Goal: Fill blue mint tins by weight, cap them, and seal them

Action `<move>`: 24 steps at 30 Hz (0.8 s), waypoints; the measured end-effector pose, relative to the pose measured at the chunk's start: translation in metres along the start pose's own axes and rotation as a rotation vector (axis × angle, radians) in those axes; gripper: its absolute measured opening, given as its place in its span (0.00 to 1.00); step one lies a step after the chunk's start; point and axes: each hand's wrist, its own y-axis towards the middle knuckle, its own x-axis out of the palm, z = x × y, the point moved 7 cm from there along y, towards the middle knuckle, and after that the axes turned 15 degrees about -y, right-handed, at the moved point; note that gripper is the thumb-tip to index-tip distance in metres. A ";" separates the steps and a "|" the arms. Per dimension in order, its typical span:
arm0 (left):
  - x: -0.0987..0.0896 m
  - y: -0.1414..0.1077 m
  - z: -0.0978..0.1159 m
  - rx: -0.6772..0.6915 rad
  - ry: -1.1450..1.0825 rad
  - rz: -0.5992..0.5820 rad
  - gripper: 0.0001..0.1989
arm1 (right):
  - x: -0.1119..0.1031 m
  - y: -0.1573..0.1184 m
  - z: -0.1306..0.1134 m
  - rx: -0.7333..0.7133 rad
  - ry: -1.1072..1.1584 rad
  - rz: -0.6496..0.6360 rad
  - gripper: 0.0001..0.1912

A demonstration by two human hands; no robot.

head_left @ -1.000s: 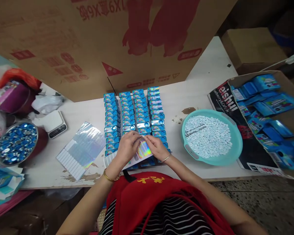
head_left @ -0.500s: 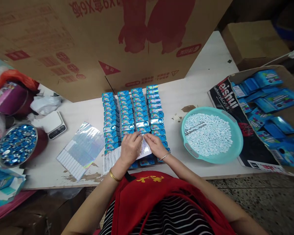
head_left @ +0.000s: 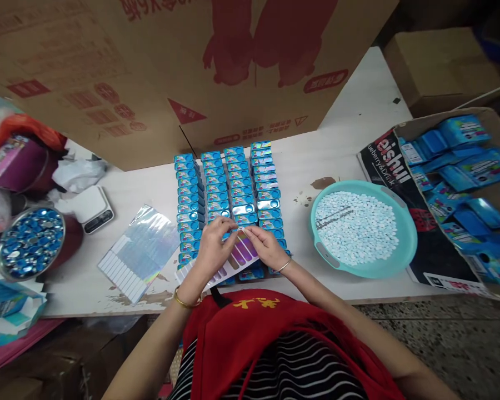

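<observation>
A sheet of shiny stickers (head_left: 244, 251), with purple reflective strips, is held in front of me above the lower tins. My left hand (head_left: 213, 245) lies over its middle, fingers bent and thumb and forefinger closed near its upper edge. Whether a loose sticker is between those fingertips is too small to tell. My right hand (head_left: 267, 248) pinches the sheet's upper right corner. Rows of small blue tins (head_left: 216, 189) stand just beyond both hands. Several of the far tins in the right row have silvery strips on them.
Another sticker sheet (head_left: 139, 253) lies at left, near a white scale (head_left: 95, 210) and a pot of blue-wrapped pieces (head_left: 32, 243). A turquoise basin (head_left: 406, 236) of pale tablets stands right, beside a carton (head_left: 383, 161) of blue packs. A large cardboard box (head_left: 150, 72) blocks the back.
The sheet has tilted, and its strips now shine purple instead of silver. My left hand has shifted slightly left, its fingers lifting. My right hand keeps its grip at the corner.
</observation>
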 end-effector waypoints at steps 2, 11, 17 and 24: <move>0.002 0.003 0.003 0.019 0.092 -0.061 0.06 | 0.000 0.000 -0.002 -0.011 -0.028 0.009 0.17; 0.018 -0.006 0.017 0.212 0.464 -0.013 0.08 | 0.005 0.005 0.015 0.132 0.063 0.073 0.20; 0.021 -0.010 0.014 0.222 0.443 0.024 0.08 | 0.009 0.009 0.022 0.220 0.178 0.079 0.22; 0.020 -0.039 0.046 0.094 -0.065 -0.159 0.05 | 0.002 0.011 0.037 0.279 0.198 0.067 0.24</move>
